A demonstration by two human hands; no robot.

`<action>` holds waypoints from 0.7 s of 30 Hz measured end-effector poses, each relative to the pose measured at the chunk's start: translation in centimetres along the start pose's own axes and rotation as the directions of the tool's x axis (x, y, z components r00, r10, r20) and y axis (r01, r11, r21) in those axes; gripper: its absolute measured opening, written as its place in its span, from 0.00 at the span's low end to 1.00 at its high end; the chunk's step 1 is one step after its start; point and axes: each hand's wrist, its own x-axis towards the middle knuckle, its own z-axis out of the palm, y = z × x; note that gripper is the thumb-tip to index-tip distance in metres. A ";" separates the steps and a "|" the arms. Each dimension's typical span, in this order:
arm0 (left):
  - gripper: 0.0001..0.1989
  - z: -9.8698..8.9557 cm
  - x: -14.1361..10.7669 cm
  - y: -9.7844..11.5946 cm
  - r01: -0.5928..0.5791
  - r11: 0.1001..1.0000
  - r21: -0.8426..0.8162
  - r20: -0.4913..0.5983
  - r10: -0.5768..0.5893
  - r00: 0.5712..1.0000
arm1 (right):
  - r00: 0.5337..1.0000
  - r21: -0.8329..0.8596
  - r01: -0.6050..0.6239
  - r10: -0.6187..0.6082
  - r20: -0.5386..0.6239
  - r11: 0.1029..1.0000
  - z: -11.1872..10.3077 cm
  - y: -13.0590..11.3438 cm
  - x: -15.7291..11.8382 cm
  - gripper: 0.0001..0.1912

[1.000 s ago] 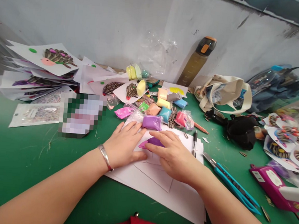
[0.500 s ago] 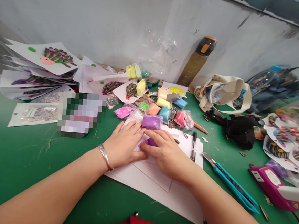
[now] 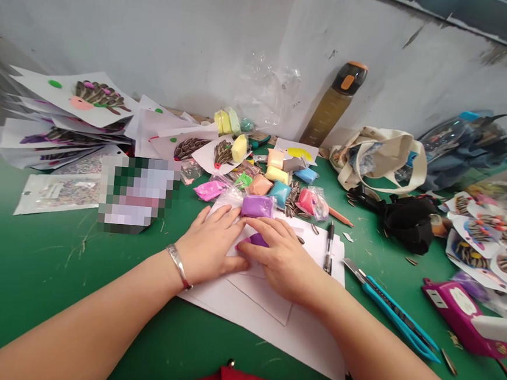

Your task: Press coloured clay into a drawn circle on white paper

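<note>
My left hand [image 3: 209, 245] lies flat with its fingers stretched out on the white paper [image 3: 312, 338], beside a clear plastic wrapper. My right hand [image 3: 289, 260] rests with extended fingers over a flat purple piece of clay [image 3: 258, 239] on that paper, its index fingertip touching the piece's edge. Part of the purple piece is hidden under these fingers. A purple clay packet [image 3: 257, 206] lies just past both hands. Right of my right hand is a black pen [image 3: 328, 247] on the paper.
Several coloured clay packets [image 3: 279, 193] and sunflower seeds lie ahead. A blue utility knife [image 3: 397, 309], blade exposed, and a magenta glue gun [image 3: 458, 314] lie on the right. A bottle [image 3: 332, 108] leans against the wall. Stacked seed pictures [image 3: 65, 122] stand at left.
The fingers of my right hand have shifted very slightly over the purple clay. My left hand stays where it was.
</note>
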 end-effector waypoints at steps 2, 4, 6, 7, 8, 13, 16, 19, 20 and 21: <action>0.37 0.0 0.0 0.0 0.001 1.000 -0.003 0.001 -0.001 1.000 | 1.000 -0.012 -0.014 0.014 0.007 1.000 -0.1 0.0 0.0 0.17; 0.36 0.0 0.0 0.0 0.001 1.000 -0.004 0.002 -0.001 1.000 | 1.000 -0.017 -0.015 0.015 0.016 1.000 -0.1 0.0 -0.1 0.17; 0.36 -0.1 0.0 0.0 0.000 1.000 -0.004 0.002 0.000 1.000 | 0.999 -0.012 -0.018 0.018 0.027 1.000 -0.1 0.1 -0.1 0.17; 0.37 -0.1 0.0 0.1 0.001 1.000 -0.004 0.003 -0.001 1.000 | 0.999 -0.008 -0.026 0.026 0.027 1.000 -0.1 0.1 -0.1 0.18; 0.37 -0.1 0.0 0.1 0.003 1.000 -0.005 0.003 -0.003 1.000 | 0.999 -0.005 -0.039 0.039 0.025 0.999 0.0 0.1 -0.1 0.19; 0.37 -0.1 0.0 0.1 0.012 1.000 0.001 0.009 -0.012 1.000 | 0.999 0.013 -0.050 0.050 0.022 0.999 0.6 0.1 0.1 0.20; 0.36 -0.1 0.0 0.1 0.009 1.000 0.000 0.005 -0.009 1.000 | 0.998 0.017 -0.041 0.040 0.045 0.999 0.6 0.1 0.1 0.20; 0.37 -0.1 -0.1 0.1 0.009 1.000 -0.007 0.001 -0.009 1.000 | 0.998 0.026 -0.053 0.052 0.045 0.998 0.5 0.1 0.1 0.21; 0.37 -0.1 -0.1 0.1 0.009 1.000 -0.009 -0.001 -0.009 1.000 | 0.998 0.028 -0.056 0.055 0.040 0.998 0.4 0.1 0.1 0.21; 0.37 -0.1 -0.1 0.1 0.008 1.000 -0.010 -0.002 -0.008 1.000 | 0.998 0.029 -0.056 0.055 0.037 0.998 0.4 0.1 0.1 0.22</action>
